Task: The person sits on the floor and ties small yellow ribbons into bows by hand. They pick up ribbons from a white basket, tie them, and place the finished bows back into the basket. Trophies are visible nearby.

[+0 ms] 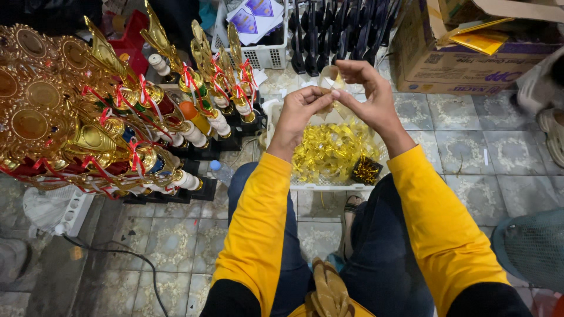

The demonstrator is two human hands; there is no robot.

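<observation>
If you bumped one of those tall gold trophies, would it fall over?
Probably. The gold trophies are tall and slim on small black bases, so they look top-heavy and apt to tip. They stand packed close, so one might knock its neighbours. They look like light plastic, easy to push, though that is hard to tell. The hands are apart from them, holding a small gold piece.

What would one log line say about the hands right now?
left hand + right hand: pinching gold ribbon piece | below: white basket of gold ribbon | left: trophies
</observation>
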